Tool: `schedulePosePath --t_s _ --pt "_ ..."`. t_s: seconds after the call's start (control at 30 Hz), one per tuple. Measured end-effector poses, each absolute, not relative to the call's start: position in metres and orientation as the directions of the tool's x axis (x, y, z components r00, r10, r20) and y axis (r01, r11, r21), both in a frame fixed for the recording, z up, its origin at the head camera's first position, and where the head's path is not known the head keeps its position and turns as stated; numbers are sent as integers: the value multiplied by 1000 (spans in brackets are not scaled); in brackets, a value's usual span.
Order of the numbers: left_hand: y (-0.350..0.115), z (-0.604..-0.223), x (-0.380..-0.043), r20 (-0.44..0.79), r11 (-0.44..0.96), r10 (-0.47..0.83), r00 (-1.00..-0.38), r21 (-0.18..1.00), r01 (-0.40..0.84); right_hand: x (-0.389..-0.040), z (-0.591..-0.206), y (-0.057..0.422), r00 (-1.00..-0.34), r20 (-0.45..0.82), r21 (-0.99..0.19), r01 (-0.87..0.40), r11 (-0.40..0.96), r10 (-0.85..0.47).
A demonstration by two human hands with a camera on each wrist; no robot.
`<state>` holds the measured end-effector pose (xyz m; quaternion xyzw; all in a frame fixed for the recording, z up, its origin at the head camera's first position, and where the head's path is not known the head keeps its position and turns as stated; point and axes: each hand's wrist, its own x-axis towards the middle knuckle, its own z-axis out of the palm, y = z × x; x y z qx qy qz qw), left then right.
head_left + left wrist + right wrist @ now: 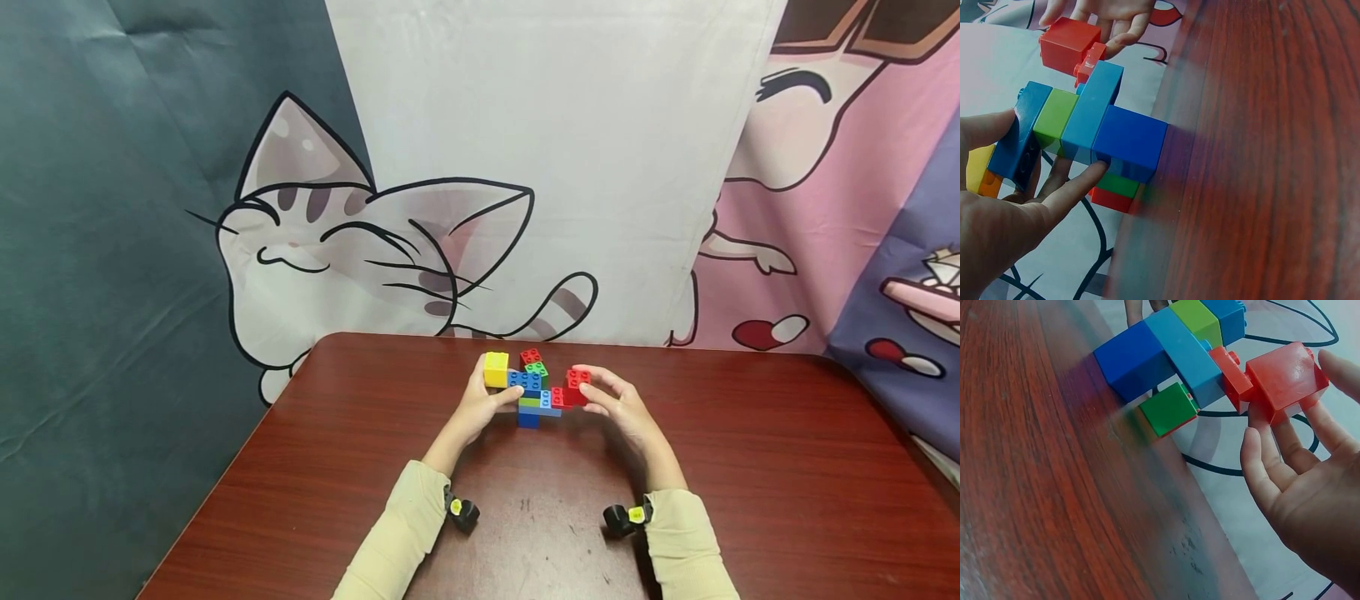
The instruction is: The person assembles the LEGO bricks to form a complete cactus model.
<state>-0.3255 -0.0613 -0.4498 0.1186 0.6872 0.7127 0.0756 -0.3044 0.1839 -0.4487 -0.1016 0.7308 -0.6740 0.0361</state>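
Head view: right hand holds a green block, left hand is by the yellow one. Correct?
Wrong colour: the right hand holds a red block, as the head view shows. The left hand is by the yellow block, as you said.

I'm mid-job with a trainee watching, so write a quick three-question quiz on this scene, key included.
1. Which hand holds the large red block at the right end of the block build?
2. True or false: the yellow block is on the build's left side in the head view.
3. Fill in: in the left wrist view, the ____ sits between the leftmost blue block and the light blue block.

Key: 1. the right hand; 2. true; 3. lime green block.
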Motion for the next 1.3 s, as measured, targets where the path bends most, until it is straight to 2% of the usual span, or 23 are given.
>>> schedulePosePath --t_s 0.67,1.3 --pt "-61 -451 -326 62 -57 267 -962 997 48 -306 -451 183 -980 77 -981 -108 163 -182" --pt "-61 -451 -325 66 -53 268 -961 997 54 -307 -456 181 -986 36 -994 -53 98 -166"
